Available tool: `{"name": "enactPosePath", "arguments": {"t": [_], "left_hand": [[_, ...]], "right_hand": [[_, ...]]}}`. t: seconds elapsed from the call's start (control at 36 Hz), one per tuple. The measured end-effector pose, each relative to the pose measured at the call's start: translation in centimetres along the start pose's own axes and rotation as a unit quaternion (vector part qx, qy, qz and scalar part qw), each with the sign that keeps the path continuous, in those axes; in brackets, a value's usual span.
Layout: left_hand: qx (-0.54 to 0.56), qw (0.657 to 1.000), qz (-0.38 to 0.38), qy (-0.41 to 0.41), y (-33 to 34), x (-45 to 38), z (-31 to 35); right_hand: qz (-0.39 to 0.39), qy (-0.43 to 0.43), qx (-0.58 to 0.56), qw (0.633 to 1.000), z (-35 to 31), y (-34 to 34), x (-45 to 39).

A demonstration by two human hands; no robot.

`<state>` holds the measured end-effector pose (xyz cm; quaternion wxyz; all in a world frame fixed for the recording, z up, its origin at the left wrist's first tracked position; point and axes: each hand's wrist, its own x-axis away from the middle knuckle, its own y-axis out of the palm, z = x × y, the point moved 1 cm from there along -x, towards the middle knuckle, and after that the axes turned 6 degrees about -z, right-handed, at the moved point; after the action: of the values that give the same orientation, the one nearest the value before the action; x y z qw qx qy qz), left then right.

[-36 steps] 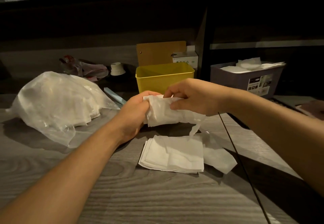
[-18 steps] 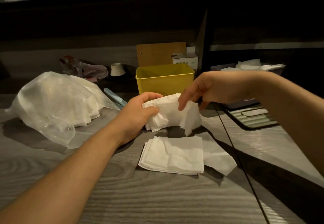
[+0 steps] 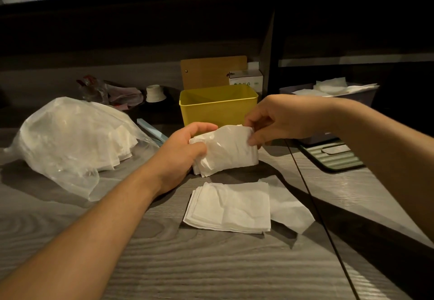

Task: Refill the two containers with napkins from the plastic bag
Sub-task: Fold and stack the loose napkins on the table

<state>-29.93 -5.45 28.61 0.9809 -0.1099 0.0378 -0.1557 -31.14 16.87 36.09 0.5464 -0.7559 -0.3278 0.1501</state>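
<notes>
Above the grey table (image 3: 211, 264), both hands grip a napkin bundle (image 3: 229, 150).
Left hand (image 3: 182, 152) clasps its 9 o'clock end, right hand (image 3: 279, 117) pinches the 1 o'clock corner; yellow container (image 3: 218, 108) at 12, plastic bag (image 3: 68, 135) at 9, flat napkin stack (image 3: 229, 208) at 6.

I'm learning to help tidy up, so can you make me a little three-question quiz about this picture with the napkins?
1. True or false: the yellow container already has napkins sticking out of its top.
2. What do the left hand and right hand hold together?
A. the plastic bag
B. a bundle of napkins
C. the grey container
3. Fill in: a flat napkin stack lies on the ____.

Key
1. False; none show above its rim.
2. B
3. table
</notes>
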Motion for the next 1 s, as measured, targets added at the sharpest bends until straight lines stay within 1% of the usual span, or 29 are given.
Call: {"name": "enactPosePath", "arguments": {"t": [0.17,0.28,0.33,0.39,0.47,0.58,0.64,0.69,0.78,0.83,1.0], "left_hand": [[0.021,1.000,-0.011,-0.002,0.1,0.0,0.2],[0.017,1.000,-0.015,0.001,0.1,0.0,0.1],[0.016,1.000,-0.014,0.000,0.0,0.0,0.1],[0.013,1.000,-0.013,0.001,-0.1,-0.2,-0.1],[0.008,1.000,-0.009,-0.006,-0.2,-0.2,-0.2],[0.005,1.000,-0.011,-0.008,-0.1,-0.3,-0.2],[0.018,1.000,-0.010,-0.010,-0.1,-0.3,-0.1],[0.035,0.999,-0.017,-0.012,-0.1,-0.2,0.0],[0.042,0.999,-0.023,-0.008,-0.1,-0.1,0.2],[0.043,0.999,-0.031,-0.008,-0.2,-0.1,0.1],[0.061,0.997,-0.039,-0.014,-0.3,-0.1,0.2]], "right_hand": [[-0.016,-0.013,-0.025,0.999,0.0,0.5,-0.2],[0.024,-0.021,0.015,0.999,0.0,0.6,-0.4],[0.043,-0.042,0.017,0.998,-0.1,0.6,-0.4],[0.048,-0.069,-0.007,0.996,-0.4,0.5,-0.3],[0.043,-0.097,-0.081,0.991,-0.8,0.4,0.1],[0.009,-0.115,-0.135,0.984,-0.9,0.5,0.3],[-0.011,-0.108,-0.152,0.982,-0.9,0.5,0.4],[-0.018,-0.091,-0.140,0.986,-0.7,0.5,0.3],[0.007,-0.062,-0.072,0.995,-0.4,0.8,-0.4],[0.014,-0.051,-0.046,0.998,-0.1,1.3,-1.0],[0.065,-0.038,-0.033,0.997,0.4,2.5,-2.1]]}}
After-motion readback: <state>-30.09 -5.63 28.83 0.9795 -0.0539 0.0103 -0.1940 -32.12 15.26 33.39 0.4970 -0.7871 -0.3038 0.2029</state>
